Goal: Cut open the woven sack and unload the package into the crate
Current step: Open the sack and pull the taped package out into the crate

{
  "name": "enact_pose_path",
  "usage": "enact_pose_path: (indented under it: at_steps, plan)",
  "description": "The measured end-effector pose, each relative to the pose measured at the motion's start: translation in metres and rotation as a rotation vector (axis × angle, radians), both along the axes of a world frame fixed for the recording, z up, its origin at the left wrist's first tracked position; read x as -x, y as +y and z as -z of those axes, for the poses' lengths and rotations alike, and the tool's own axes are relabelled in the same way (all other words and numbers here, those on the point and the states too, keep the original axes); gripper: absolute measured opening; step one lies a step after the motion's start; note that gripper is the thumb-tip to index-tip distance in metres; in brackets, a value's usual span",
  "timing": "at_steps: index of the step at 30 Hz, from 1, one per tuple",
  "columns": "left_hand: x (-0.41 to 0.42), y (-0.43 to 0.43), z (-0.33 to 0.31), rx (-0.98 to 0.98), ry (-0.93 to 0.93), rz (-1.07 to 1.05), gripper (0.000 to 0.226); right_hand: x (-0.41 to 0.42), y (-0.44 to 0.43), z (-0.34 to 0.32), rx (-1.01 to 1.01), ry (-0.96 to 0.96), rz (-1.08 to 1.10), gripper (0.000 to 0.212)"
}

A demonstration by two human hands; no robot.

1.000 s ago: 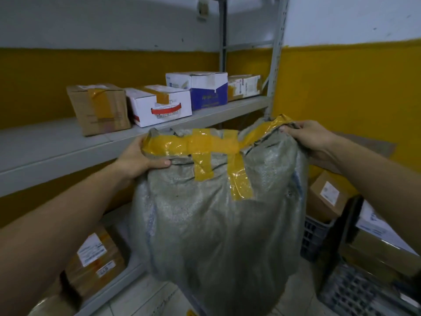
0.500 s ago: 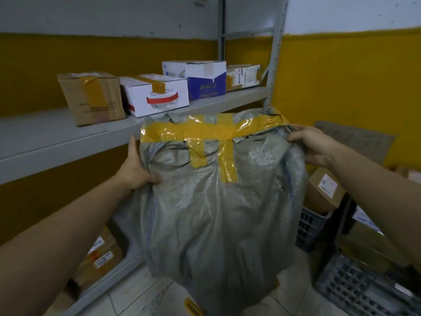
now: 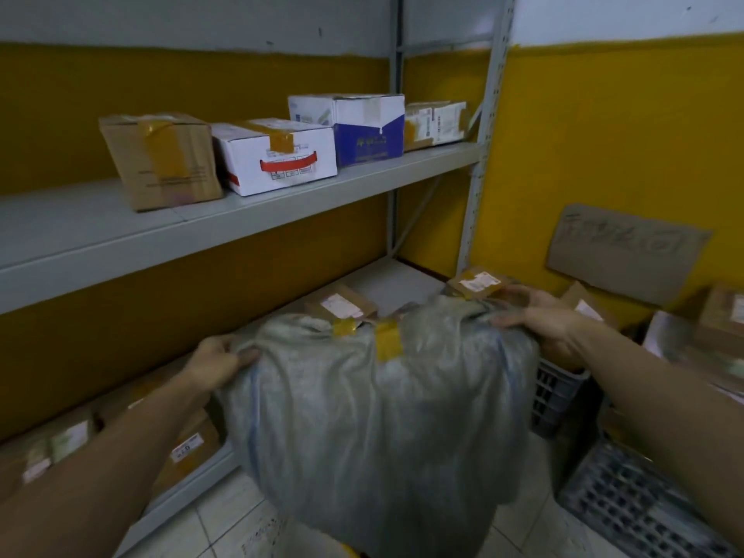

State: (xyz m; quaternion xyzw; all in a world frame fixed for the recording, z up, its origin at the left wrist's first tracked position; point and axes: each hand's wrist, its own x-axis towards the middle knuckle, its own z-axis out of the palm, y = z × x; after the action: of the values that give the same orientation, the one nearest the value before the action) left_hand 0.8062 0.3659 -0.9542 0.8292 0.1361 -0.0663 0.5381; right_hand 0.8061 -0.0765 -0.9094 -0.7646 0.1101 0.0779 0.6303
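sack (image 3: 374, 416) hangs between both hands, taped top folded away; left hand (image 3: 215, 362) bunches its left corner, right hand (image 3: 543, 324) clutches its right corner above a crate (image 3: 557, 390).

Four cardboard boxes stood on the upper grey metal shelf (image 3: 120, 235) at eleven o'clock: one brown taped box (image 3: 161, 161), one white box with a red stripe (image 3: 277, 157), one white-and-blue box (image 3: 354, 128), one small labelled box (image 3: 437, 122). One grey woven sack (image 3: 374, 404) hung at six o'clock, bearing two visible yellow tape strips (image 3: 388, 340). Two dark plastic crates (image 3: 555, 392) sat at four o'clock.
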Motion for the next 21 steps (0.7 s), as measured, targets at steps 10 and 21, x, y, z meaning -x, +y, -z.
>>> enact_pose_path:
  at_steps: [10,21]
  plan:
    - [0.004,0.027,0.010,0.002,-0.093,0.065,0.105,-0.006,-0.019,0.014,0.207,-0.162,0.035,0.086]
    - [0.000,0.030,-0.043,-0.077,-0.176,0.244,0.046,-0.008,-0.034,-0.016,0.244,-0.203,-0.001,0.049]
